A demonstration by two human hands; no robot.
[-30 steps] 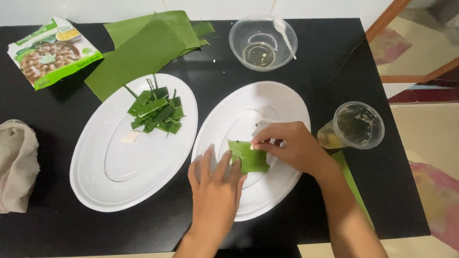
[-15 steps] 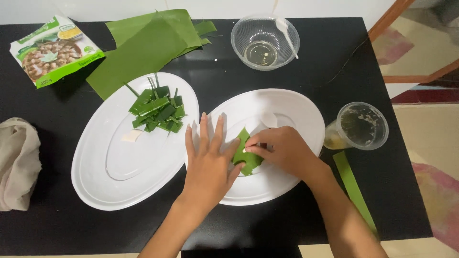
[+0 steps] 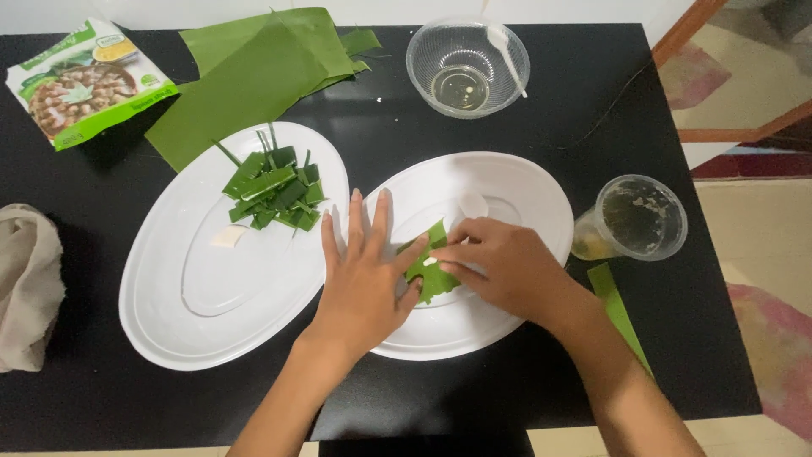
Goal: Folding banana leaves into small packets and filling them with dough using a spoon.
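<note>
A small green leaf piece (image 3: 430, 272) with a white dab on it lies on the right white oval plate (image 3: 524, 190). My left hand (image 3: 364, 271) lies flat with fingers spread, pressing the leaf's left side down. My right hand (image 3: 499, 267) pinches the leaf's right edge with its fingertips. On the left white oval plate (image 3: 161, 313) sits a pile of cut green leaf strips (image 3: 275, 190) and a small white lump (image 3: 227, 238).
Big folded banana leaves (image 3: 254, 76) lie at the back of the black table (image 3: 101, 406). A green food packet (image 3: 85, 80), a clear bowl with spoon (image 3: 468, 66), a clear plastic cup (image 3: 636, 218), a leaf strip (image 3: 619, 309) and a beige cloth (image 3: 27, 283) lie around.
My left hand slid forward and to the left, opening flat over the leaf piece. My right hand stayed on the leaf, which now lies more folded between both hands.
</note>
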